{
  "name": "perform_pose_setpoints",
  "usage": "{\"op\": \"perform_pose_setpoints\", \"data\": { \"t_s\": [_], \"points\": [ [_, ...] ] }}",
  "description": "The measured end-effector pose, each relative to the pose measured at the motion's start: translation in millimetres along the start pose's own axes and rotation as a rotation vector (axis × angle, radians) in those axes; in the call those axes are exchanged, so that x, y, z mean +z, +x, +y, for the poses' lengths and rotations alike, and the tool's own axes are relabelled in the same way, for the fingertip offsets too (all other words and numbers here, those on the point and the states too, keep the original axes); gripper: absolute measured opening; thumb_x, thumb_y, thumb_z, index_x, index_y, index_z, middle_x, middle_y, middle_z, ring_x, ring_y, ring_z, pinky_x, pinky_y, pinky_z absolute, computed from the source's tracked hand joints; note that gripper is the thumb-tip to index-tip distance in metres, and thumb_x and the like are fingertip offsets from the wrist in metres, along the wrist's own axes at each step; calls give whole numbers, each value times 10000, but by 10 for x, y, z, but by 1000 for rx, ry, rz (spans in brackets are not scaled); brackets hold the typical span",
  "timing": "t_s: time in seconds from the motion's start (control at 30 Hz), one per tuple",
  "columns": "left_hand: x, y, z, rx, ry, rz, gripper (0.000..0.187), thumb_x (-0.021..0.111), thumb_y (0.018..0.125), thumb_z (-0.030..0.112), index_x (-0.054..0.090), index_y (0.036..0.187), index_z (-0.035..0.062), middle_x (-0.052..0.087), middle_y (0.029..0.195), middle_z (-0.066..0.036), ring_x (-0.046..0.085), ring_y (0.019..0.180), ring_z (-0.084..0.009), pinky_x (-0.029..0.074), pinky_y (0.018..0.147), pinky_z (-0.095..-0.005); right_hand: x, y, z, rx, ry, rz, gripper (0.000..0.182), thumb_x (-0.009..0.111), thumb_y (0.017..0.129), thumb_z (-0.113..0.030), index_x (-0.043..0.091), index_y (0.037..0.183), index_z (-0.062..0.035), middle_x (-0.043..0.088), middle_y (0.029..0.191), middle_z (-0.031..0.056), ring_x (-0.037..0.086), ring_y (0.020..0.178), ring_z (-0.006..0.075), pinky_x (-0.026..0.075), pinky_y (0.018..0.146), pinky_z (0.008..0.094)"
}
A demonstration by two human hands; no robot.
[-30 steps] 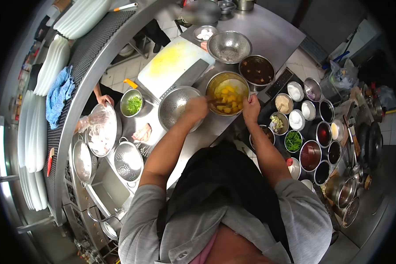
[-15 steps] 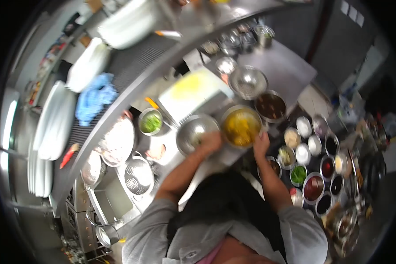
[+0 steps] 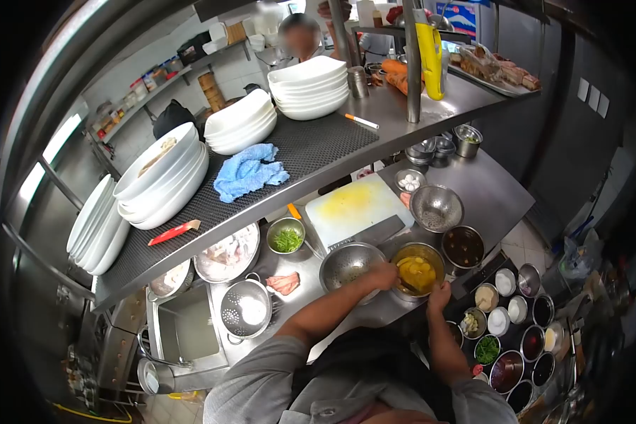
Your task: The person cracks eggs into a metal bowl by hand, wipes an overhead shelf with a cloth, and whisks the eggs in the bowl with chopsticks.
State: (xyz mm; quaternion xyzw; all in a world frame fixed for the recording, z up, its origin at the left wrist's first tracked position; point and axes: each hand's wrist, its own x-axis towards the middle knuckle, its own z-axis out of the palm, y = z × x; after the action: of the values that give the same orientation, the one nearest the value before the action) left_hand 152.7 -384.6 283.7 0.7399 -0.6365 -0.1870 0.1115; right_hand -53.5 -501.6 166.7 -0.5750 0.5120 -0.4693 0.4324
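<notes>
A metal bowl (image 3: 439, 260) with yellow pieces in liquid stands on the steel counter. My right hand (image 3: 439, 295) has its fingers closed at this bowl's near right rim. Over the bowl's left edge is my left hand (image 3: 383, 276), closed on a utensil whose dark end reaches among the yellow pieces; its handle is hidden by the fingers. An emptier metal bowl (image 3: 345, 262) sits to the left, partly behind the left wrist. Behind them lies a white cutting board (image 3: 353, 205) with a yellow stain and a large blade (image 3: 369, 232) along its near edge.
A raised shelf (image 3: 311, 148) crosses behind, bearing white dish stacks (image 3: 308, 88) and a blue cloth (image 3: 248, 172). A colander (image 3: 246, 309) and sink (image 3: 187, 326) are at left. Ingredient bowls (image 3: 498, 321) stand at right. Another person (image 3: 300, 42) is beyond the shelf.
The view has tilted up and sharpened, showing more of the shelf and a person beyond. My left hand has moved from the emptier bowl to the bowl of yellow pieces.
</notes>
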Motion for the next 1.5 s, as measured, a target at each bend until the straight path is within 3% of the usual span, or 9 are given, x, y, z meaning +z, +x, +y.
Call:
{"op": "perform_pose_setpoints", "data": {
  "t_s": [0.47, 0.83, 0.93, 1.03, 1.13, 1.23, 1.33, 1.43, 1.5],
  "points": [
    [89, 20, 25, -100, 68, -10, 298, 652, 872, 281, 763, 970, 22, 737, 991, -226, 726, 934, -390, 580, 799, -498, -15, -5, 57, -145, -177, 36, 299, 607, 896, -209, 439, 770, 4, 421, 655, 158, 396, 616, 290, 407, 624, 446],
    [-150, -18, 182, -242, 101, 9, 304, 662, 859, 313, 778, 1021, 84, 751, 1001, -163, 726, 956, -361, 582, 819, -490, -48, -60, 42, -78, -185, -4, 399, 664, 949, -296, 457, 760, -13, 473, 644, 149, 429, 599, 254, 428, 624, 443],
    [-77, -14, 186, -2, 38, -97, 305, 661, 862, 334, 782, 987, 84, 748, 999, -175, 727, 958, -358, 582, 818, -484, -83, -18, -12, -118, -228, 0, 408, 669, 949, -304, 463, 751, -12, 476, 643, 152, 425, 598, 260, 424, 625, 443],
    [-62, 90, 76, -271, 67, 28, 311, 659, 872, 377, 784, 986, 117, 748, 1035, -146, 719, 993, -344, 579, 830, -474, -72, -79, -103, -67, -195, -12, 431, 670, 958, -309, 468, 729, -5, 465, 641, 149, 418, 602, 254, 410, 622, 434],
    [-159, -17, 142, 22, 29, -108, 313, 668, 873, 378, 782, 986, 109, 745, 1011, -164, 724, 974, -343, 579, 824, -475, -67, -16, 58, -137, -287, 24, 445, 677, 957, -331, 473, 725, -10, 471, 637, 138, 415, 605, 243, 413, 621, 436],
    [-124, 43, 142, -295, -26, 124, 307, 680, 874, 384, 778, 1021, 132, 747, 1010, -139, 722, 970, -337, 575, 814, -480, -88, -46, -25, -84, -261, -21, 450, 679, 957, -344, 486, 726, -9, 492, 642, 142, 426, 609, 242, 419, 625, 438],
    [147, 176, -117, 104, -6, -62, 288, 685, 886, 396, 781, 1036, 170, 748, 1001, -134, 720, 960, -345, 572, 803, -488, -91, -26, 52, -151, -264, 3, 463, 680, 952, -372, 486, 739, -10, 510, 649, 191, 462, 586, 336, 435, 633, 470],
    [-58, 105, 76, -258, -45, 85, 289, 678, 895, 409, 779, 1054, 191, 751, 995, -110, 722, 939, -344, 573, 788, -486, -86, -20, 61, -123, -249, -31, 466, 672, 955, -376, 484, 738, -9, 515, 658, 199, 468, 601, 347, 436, 642, 475],
    [53, 125, -107, 13, 8, -14, 293, 677, 892, 405, 778, 1055, 183, 750, 988, -121, 725, 924, -344, 575, 780, -486, -62, -66, 44, -118, -245, -22, 463, 668, 956, -373, 484, 736, -9, 512, 654, 200, 469, 603, 356, 437, 641, 473]
  ]
}}
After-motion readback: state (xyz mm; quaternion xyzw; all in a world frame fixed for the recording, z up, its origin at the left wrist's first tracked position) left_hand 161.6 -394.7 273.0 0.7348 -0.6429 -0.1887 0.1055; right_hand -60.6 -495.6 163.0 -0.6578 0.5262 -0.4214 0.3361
